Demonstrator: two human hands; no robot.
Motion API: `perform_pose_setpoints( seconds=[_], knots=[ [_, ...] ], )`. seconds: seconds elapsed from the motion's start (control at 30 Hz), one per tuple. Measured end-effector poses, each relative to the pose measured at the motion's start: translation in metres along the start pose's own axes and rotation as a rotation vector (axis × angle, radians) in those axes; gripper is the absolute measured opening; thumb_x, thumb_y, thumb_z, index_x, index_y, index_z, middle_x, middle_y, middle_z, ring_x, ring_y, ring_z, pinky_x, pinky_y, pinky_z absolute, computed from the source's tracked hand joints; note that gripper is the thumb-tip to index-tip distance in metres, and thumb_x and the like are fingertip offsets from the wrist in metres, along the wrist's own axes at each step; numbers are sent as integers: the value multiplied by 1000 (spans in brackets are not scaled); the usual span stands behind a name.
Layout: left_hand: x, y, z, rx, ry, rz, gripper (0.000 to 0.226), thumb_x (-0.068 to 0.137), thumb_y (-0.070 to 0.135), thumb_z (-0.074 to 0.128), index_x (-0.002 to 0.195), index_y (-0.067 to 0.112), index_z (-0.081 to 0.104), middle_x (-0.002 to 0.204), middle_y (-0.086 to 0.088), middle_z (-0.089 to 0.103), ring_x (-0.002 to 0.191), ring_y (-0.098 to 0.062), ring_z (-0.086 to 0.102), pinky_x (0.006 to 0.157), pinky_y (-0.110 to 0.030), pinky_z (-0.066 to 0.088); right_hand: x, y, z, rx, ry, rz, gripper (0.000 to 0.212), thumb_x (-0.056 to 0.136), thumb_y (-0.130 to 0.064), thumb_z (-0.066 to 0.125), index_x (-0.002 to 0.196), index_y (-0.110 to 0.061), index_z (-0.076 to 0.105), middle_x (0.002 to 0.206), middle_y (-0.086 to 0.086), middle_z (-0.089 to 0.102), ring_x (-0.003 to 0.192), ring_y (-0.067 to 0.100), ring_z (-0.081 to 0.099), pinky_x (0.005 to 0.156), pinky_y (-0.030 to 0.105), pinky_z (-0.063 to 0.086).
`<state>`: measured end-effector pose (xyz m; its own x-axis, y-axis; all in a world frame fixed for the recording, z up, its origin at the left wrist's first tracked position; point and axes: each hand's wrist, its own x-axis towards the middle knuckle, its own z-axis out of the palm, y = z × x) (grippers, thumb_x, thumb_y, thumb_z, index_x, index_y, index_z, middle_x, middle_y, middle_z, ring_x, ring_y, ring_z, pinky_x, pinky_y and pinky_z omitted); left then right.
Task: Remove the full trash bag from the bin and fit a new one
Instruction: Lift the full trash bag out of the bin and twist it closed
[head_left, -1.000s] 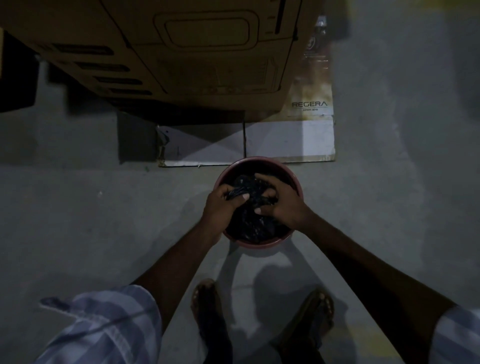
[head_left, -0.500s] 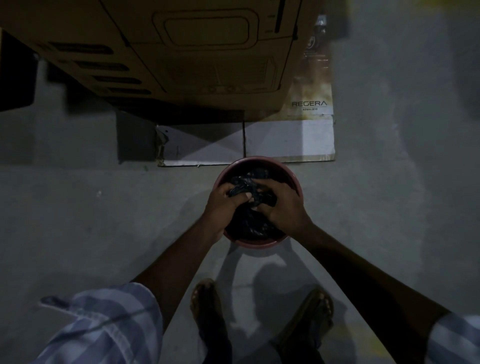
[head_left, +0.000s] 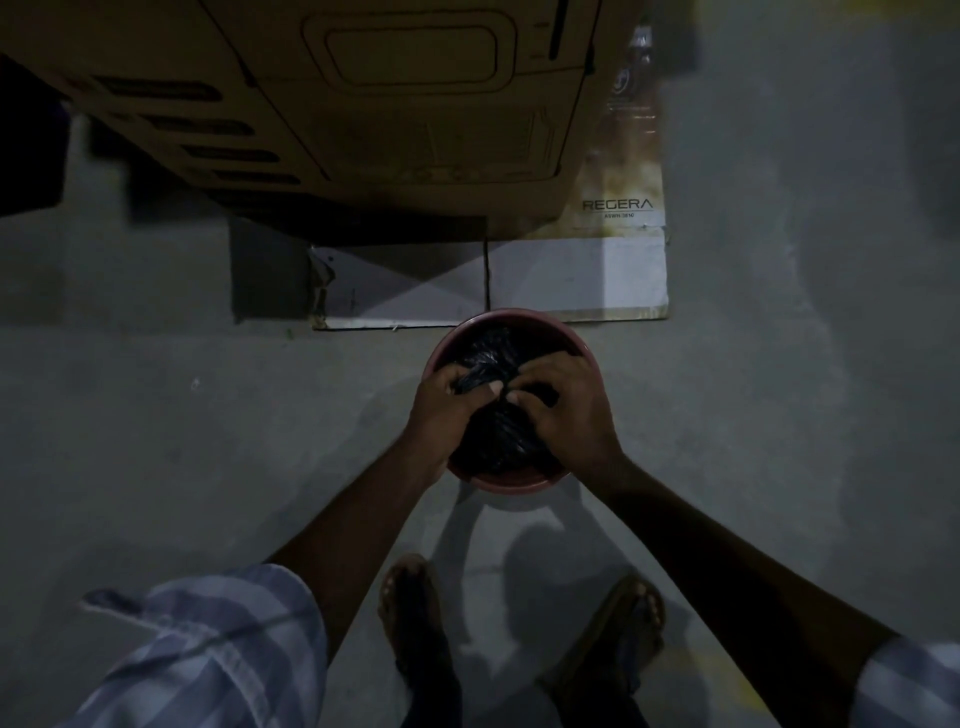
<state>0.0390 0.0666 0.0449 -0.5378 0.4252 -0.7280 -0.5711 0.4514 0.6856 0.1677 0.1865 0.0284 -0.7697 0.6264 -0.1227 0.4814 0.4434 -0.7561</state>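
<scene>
A round reddish bin (head_left: 511, 484) stands on the grey floor in front of my feet. Inside it sits a black trash bag (head_left: 501, 434), its top gathered into a twisted bunch at the middle of the opening. My left hand (head_left: 447, 405) grips the bunched plastic from the left, and my right hand (head_left: 563, 410) clasps it from the right, fingers curled over the bag. Both hands cover much of the bag's neck, and the light is dim.
A large cardboard box (head_left: 363, 114) printed with an appliance drawing stands just beyond the bin. A flattened carton (head_left: 576, 280) marked REGERA lies under it, touching the bin's far rim. My sandalled feet (head_left: 415, 613) stand close behind the bin. Bare grey floor lies left and right.
Both hands have drawn closer together over the bin and tightened on the bag's top, gathering the plastic into a narrower bunch. The bin has stayed in place.
</scene>
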Motion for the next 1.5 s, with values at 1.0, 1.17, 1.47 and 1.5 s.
perform_pose_setpoints(
  seconds=[1.0, 1.17, 1.47, 1.5],
  knots=[
    [15, -16, -12, 63, 25, 11, 17, 96, 26, 70, 103, 11, 73, 102, -6, 77, 95, -20, 74, 85, -34, 61, -6, 14, -25, 326, -8, 395, 12, 92, -12, 71, 87, -23, 73, 90, -7, 73, 88, 11, 69, 81, 29, 54],
    [19, -15, -6, 72, -74, -20, 27, 104, 33, 56, 120, 13, 62, 121, -6, 70, 109, -20, 68, 90, -33, 56, -1, 8, -26, 531, 46, 531, 20, 92, -9, 70, 79, -24, 74, 75, -2, 73, 74, 19, 68, 76, 40, 58],
    [24, -7, 7, 57, -100, -91, 23, 102, 35, 58, 119, 23, 66, 120, 0, 71, 107, -17, 67, 77, -31, 52, 9, -12, -27, 640, -15, 597, 11, 97, -7, 61, 90, -6, 69, 73, 14, 70, 63, 17, 66, 56, 25, 51],
    [25, -7, 8, 62, -97, -98, 23, 101, 36, 59, 117, 24, 67, 119, 0, 72, 105, -18, 67, 75, -31, 52, 9, -13, -27, 670, -34, 609, 11, 97, -6, 59, 91, -5, 68, 73, 16, 69, 60, 16, 65, 54, 24, 50]
  ],
)
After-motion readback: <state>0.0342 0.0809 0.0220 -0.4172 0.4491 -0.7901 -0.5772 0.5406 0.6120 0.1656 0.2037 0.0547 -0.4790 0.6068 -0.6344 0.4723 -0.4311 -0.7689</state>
